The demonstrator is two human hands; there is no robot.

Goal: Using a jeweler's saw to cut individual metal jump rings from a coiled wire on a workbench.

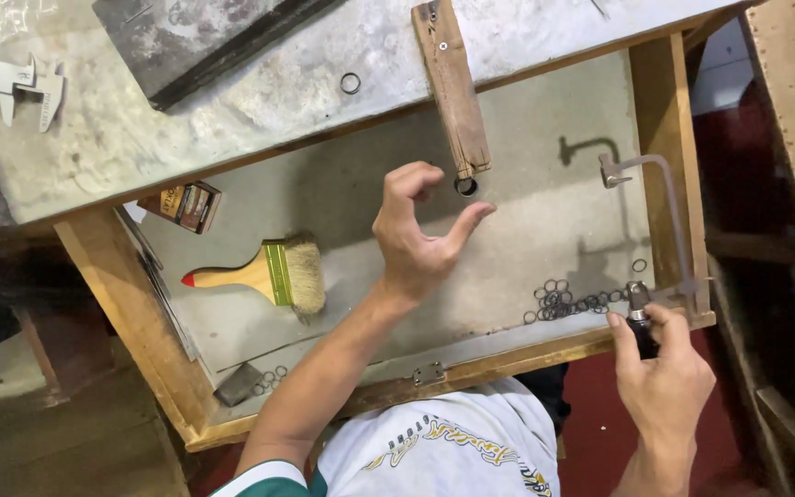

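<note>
My left hand (419,237) hovers over the open wooden drawer (135,317), fingers curled and apart, holding nothing. Just beyond its fingertips a small metal ring (465,187) sits at the tip of the wooden bench peg (455,87) that juts from the worktop. My right hand (660,368) grips the dark handle of a jeweller's saw (669,207), whose metal frame lies over the drawer's right side. A heap of several small metal rings (565,300) lies on the drawer floor just left of that hand.
A wooden-handled paintbrush (264,273) lies in the drawer, a small box (188,204) at its back left, a dark block (237,384) with a few rings at front left. On the grey worktop lie calipers (13,83), a dark slab (197,37) and a loose ring (350,83).
</note>
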